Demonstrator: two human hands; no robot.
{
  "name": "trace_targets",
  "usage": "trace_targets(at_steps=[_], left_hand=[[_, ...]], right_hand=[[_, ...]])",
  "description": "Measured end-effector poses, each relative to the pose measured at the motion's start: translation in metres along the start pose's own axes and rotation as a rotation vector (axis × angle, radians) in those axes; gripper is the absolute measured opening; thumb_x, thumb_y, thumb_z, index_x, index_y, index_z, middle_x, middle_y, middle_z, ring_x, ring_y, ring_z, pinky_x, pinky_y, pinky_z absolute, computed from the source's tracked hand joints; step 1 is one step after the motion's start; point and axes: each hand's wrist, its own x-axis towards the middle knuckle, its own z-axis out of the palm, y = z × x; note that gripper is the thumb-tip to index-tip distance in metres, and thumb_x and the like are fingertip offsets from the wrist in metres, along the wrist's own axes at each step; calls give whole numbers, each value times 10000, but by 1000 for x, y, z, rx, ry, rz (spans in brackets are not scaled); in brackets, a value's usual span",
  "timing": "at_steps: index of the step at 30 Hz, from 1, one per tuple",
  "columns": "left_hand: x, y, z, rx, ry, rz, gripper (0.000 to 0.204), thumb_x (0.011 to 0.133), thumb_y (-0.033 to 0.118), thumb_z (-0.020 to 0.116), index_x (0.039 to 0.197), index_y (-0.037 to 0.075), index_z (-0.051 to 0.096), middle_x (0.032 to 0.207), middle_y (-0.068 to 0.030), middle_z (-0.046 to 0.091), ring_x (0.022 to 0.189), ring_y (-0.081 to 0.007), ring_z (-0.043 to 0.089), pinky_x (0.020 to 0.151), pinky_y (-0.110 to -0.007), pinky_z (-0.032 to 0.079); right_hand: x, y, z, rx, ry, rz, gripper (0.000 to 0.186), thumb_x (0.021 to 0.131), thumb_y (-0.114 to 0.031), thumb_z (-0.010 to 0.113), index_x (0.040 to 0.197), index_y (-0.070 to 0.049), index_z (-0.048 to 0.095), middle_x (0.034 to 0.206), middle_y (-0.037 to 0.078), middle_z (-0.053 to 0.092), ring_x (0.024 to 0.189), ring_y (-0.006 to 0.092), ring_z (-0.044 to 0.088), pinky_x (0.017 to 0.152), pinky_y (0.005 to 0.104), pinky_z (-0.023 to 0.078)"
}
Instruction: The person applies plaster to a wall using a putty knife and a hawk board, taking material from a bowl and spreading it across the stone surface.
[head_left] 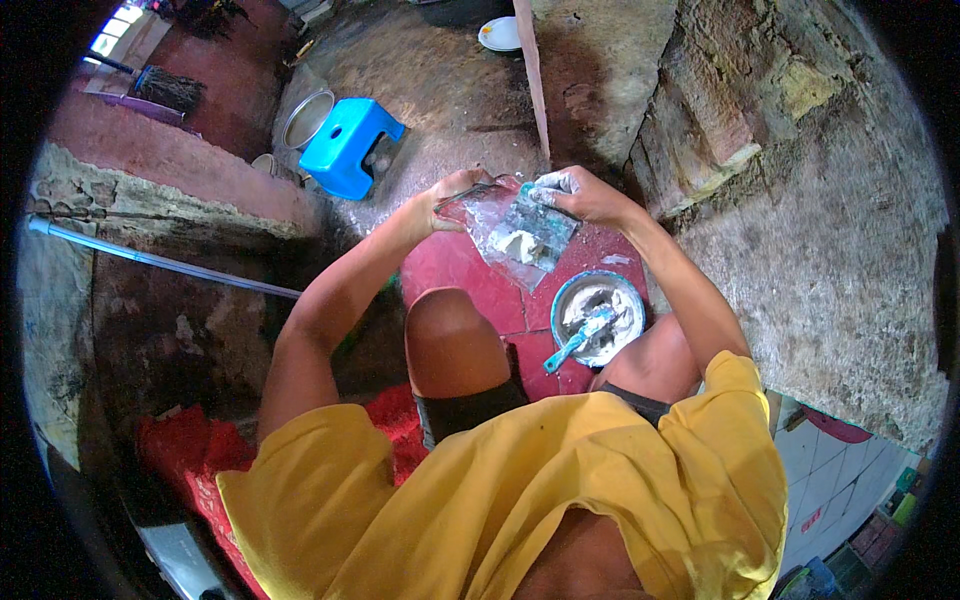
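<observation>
My left hand (462, 198) grips the rim of a clear plastic bag (492, 235), with the thumb and fingers closed on it. White powder or paste (520, 246) shows as a lump low at the bag. My right hand (580, 197), its fingers smeared white, pinches the teal top edge of a flat grey scraper-like piece (548, 225). That piece overlaps the bag; whether it is inside or in front, I cannot tell. Below my right forearm a round bowl (641, 310) holds white paste, and a teal-handled spatula (572, 350) leans in it.
Red tiles (455, 265) lie under the hands, between my bent knees. A blue plastic stool (345, 145) and a round sieve-like pan (308, 118) stand far left. A wooden post (533, 80) rises ahead, beside a white plate (500, 34). Rough walls (840, 240) flank the right.
</observation>
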Motion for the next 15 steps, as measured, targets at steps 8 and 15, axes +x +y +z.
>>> trace_targets(at_steps=[8, 15], left_hand=[[-14, 8, -1, 799, 505, 498, 443, 812, 372, 366, 1048, 37, 534, 982, -73, 566, 907, -148, 492, 813, -296, 356], [-16, 45, -11, 456, 766, 835, 330, 773, 308, 426, 850, 30, 588, 789, -43, 575, 694, -142, 505, 665, -248, 391]], right_hand=[[-29, -54, -16, 451, 178, -142, 405, 783, -260, 578, 1113, -42, 495, 948, 28, 564, 842, 107, 531, 750, 256, 429], [-68, -152, -46, 373, 349, -280, 338, 749, -189, 622, 1023, -29, 504, 910, 3, 523, 802, 99, 496, 707, 225, 405]])
